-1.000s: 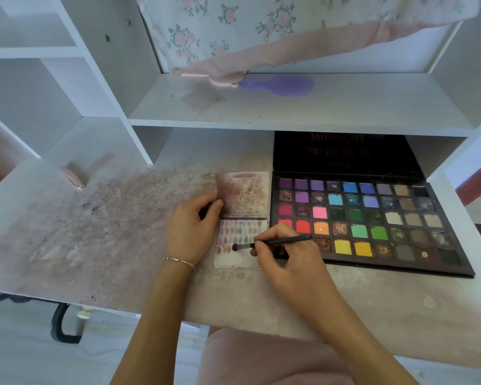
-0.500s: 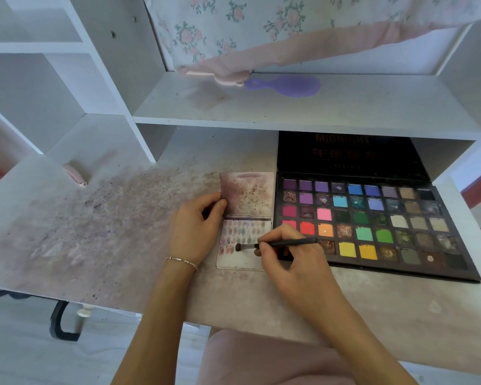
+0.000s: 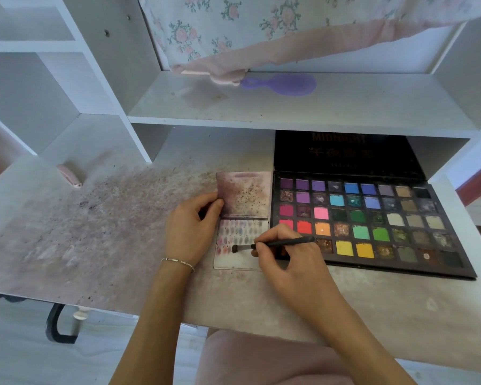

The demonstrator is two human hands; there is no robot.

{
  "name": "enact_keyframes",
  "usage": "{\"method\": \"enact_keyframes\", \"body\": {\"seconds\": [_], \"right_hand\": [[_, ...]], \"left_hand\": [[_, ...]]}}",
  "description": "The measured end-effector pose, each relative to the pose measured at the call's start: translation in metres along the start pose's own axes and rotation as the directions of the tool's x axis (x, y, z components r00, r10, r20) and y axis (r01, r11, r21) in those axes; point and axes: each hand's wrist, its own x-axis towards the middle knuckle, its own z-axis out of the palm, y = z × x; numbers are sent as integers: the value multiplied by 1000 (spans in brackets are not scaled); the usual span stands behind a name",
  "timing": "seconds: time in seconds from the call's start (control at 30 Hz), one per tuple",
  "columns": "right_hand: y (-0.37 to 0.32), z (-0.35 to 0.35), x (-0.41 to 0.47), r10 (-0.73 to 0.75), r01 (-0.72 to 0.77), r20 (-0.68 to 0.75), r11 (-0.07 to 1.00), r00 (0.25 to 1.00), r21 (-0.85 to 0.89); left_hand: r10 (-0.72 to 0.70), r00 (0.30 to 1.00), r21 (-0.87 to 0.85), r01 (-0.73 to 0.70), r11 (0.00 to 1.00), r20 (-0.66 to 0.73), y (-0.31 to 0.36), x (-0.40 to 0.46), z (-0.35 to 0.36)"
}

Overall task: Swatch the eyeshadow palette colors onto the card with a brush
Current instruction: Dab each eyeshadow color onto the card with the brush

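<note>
A large open eyeshadow palette (image 3: 372, 220) with several rows of coloured pans lies on the desk, its black lid propped up behind. Left of it lies a folded white card (image 3: 242, 234); its upper half is smudged and its lower half bears rows of small colour swatches. My left hand (image 3: 190, 226) grips the card's left edge, thumb against the fold. My right hand (image 3: 286, 257) pinches a thin black brush (image 3: 275, 243). The bristle tip touches the card's lower left, beside the bottom row of swatches.
The white desk (image 3: 95, 240) is stained with powder on the left. A small pink item (image 3: 68, 175) lies at the far left. On the shelf above sit a purple hairbrush (image 3: 282, 84) and a floral cloth (image 3: 261, 26). A pink stool (image 3: 261, 359) stands below the desk's edge.
The brush tip has stayed on the lower left of the card with only slight shifts. My left hand keeps its hold on the card. The view has drifted a little.
</note>
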Motion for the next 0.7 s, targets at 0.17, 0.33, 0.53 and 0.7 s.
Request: {"method": "enact_keyframes", "body": {"seconds": [0.17,0.33,0.53,0.7], "right_hand": [[-1,0,0,-7,7,-6,1000,1000,-11],[-2,0,0,-13,13,-10,1000,1000,-2],[-2,-2,0,-45,59,-146,994,988,94],[-1,-4,1,-116,158,-327,982,938,104]], "left_hand": [[-4,1000,10,4,1000,8,0,1,0],[-2,1000,12,2,1000,8,0,1,0],[-10,1000,-8,10,1000,4,0,1,0],[-4,1000,-1,4,1000,-7,-1,1,1]]}}
